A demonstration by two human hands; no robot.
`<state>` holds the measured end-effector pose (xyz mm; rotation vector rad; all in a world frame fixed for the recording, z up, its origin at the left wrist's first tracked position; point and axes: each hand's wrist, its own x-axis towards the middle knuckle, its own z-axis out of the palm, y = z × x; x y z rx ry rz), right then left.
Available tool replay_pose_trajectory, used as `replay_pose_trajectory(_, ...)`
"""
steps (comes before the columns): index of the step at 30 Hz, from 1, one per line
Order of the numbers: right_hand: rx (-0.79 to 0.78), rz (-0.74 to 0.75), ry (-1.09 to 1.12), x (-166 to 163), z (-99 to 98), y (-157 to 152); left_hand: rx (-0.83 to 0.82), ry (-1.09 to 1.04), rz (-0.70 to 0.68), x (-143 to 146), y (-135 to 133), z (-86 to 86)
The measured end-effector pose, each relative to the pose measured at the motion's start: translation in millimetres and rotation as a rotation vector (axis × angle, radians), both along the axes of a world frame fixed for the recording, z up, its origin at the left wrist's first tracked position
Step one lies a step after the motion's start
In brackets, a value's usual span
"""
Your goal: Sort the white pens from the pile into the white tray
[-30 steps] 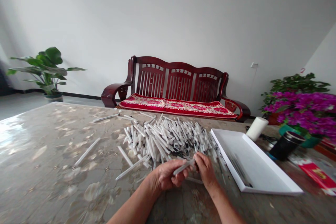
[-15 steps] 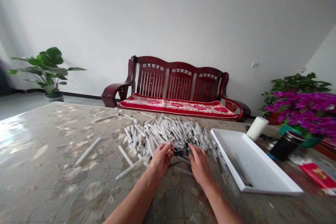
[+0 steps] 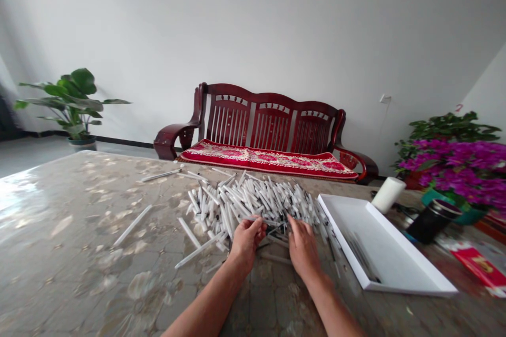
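Note:
A heap of white pen barrels (image 3: 253, 201) lies in the middle of the patterned stone table (image 3: 71, 242). My left hand (image 3: 245, 239) rests at the near edge of the heap, its fingers curled and pinched on a white barrel. Just to its right, my right hand (image 3: 302, 245) reaches into the heap where thin dark refills lie; its fingertips are down among the pieces, and what they hold, if anything, is hidden. A shallow white box (image 3: 379, 250) stands to the right of the heap, with a few dark thin pieces along its left side.
Loose white barrels (image 3: 132, 225) lie scattered left of the heap. A white cup (image 3: 387, 194), a black cup (image 3: 431, 219) and a red packet (image 3: 480, 266) sit at the right. Beyond the table stand a red wooden bench (image 3: 269, 139), a green plant (image 3: 73, 105) and purple flowers (image 3: 462, 163).
A second ago both hands held one white pen close to me. They have since moved forward to the heap, and the left hand now pinches a barrel there.

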<state>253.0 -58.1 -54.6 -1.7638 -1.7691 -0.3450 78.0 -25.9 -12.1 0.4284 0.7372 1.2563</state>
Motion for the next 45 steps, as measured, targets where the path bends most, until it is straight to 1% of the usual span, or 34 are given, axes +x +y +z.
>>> replay_pose_trajectory(5, -0.04, 0.024, -0.085, -5.7, 1.0, -1.4, 0.029, 0.028, -0.039, 0.4, -1.9, -1.3)
replay_pose_trajectory(8, -0.072, -0.032, -0.105, -6.0, 7.0, -4.1, 0.011, 0.035, -0.031, 0.0, -2.4, -1.0)
replay_pose_trajectory(11, -0.066, -0.067, -0.105, -5.1, 10.9, -5.6, 0.001, 0.033, -0.023, 0.2, -2.6, -0.6)
replay_pose_trajectory(15, -0.035, 0.002, -0.093, -5.2, 10.6, -4.5, -0.002, 0.043, -0.035, 1.0, -2.9, -0.8)
replay_pose_trajectory(18, -0.062, 0.034, -0.101, -6.0, 11.2, -4.2, 0.0, 0.054, -0.042, 1.0, -3.3, -1.1)
replay_pose_trajectory(28, -0.124, -0.012, -0.123, -5.5, 21.7, -11.9, -0.008, 0.06, -0.05, 0.8, -3.6, 1.6)
replay_pose_trajectory(34, -0.126, -0.004, -0.135, -6.4, 26.4, -13.8, -0.004, 0.071, -0.051, 1.4, -3.6, 0.6)
replay_pose_trajectory(39, -0.123, -0.066, -0.145, -10.9, 29.8, -15.6, 0.029, 0.083, -0.058, 1.8, -2.9, -1.6)
replay_pose_trajectory(42, -0.112, -0.121, -0.149, -12.2, 31.7, -16.6, 0.026, 0.094, -0.056, 2.4, -2.3, -3.0)
replay_pose_trajectory(45, -0.137, -0.14, -0.137, -12.2, 34.1, -17.2, 0.017, 0.098, -0.052, 3.1, -2.0, -4.0)
